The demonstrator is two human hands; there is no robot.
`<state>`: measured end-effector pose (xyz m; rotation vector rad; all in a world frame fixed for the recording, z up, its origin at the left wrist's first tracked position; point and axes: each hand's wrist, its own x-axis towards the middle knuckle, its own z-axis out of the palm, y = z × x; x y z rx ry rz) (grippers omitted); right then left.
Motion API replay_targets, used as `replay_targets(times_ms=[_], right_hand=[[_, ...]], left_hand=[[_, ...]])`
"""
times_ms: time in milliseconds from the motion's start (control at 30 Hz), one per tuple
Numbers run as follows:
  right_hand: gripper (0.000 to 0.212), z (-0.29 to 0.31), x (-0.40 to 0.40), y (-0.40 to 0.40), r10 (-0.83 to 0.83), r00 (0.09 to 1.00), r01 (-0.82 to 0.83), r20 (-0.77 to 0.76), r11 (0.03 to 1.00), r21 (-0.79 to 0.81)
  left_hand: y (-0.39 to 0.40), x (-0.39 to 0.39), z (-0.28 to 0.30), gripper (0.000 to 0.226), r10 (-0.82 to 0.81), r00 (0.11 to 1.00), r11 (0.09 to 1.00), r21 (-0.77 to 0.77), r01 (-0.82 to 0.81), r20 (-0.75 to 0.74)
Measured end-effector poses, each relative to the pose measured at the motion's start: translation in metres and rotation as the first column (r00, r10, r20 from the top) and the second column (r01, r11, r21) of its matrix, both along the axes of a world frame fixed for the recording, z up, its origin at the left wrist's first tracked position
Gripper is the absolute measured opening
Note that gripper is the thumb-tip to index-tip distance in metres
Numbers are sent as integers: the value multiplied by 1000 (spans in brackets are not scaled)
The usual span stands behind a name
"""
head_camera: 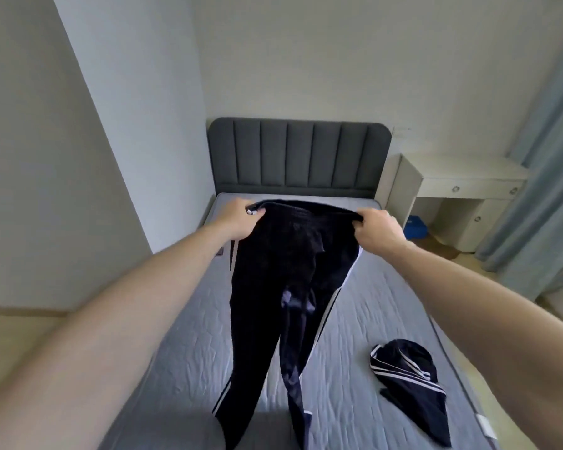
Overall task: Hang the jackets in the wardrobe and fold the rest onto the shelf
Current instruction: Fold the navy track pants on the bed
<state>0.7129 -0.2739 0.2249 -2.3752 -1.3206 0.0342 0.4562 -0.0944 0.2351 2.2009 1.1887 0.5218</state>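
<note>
Below, trouser [273,287] hems cut off

The trousers [283,280] I hold up are black, with white stripes running down the outer seams of both legs. A second garment [410,381], crumpled on the mattress [355,303], is the same black with white stripes along its edge. The mattress is pale grey-blue, quilted in a wavy stitched pattern. The headboard [298,155] is dark grey with vertical channels. The walls are off-white, the desk [462,190] cream-white, the curtain [546,177] muted blue-grey.
</note>
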Motion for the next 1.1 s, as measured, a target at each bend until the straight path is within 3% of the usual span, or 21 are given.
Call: replay_targets(times_ms=[233,333,433,600,767,1000,1100], right_hand=[[31,149,31,33,-33,992,-27,120,887,461],[35,170,31,27,-6,990,-70,139,843,533],[34,152,27,16,29,985,-113,170,852,510],[29,40,19,-12,92,987,-131,135,938,320],[30,-133,5,-46,114,993,-114,3,992,-48],[33,-390,-53,-125,72,965,-181,-254,880,-439],[33,-463,-83,-166,32,932,-242,-362,799,-551]], left_hand=[[29,27,153,28,-42,972,923,381,-51,232],[30,22,170,27,-89,959,903,428,-37,270],[21,13,147,16,-138,954,906,424,13,266],[1,-3,31,12,-150,973,961,258,102,173],[-29,-19,-145,14,-131,990,990,-42,133,42],[-119,-78,-414,12,-137,970,925,-375,53,-202],[-162,-108,-488,17,-184,941,883,-468,32,-283]])
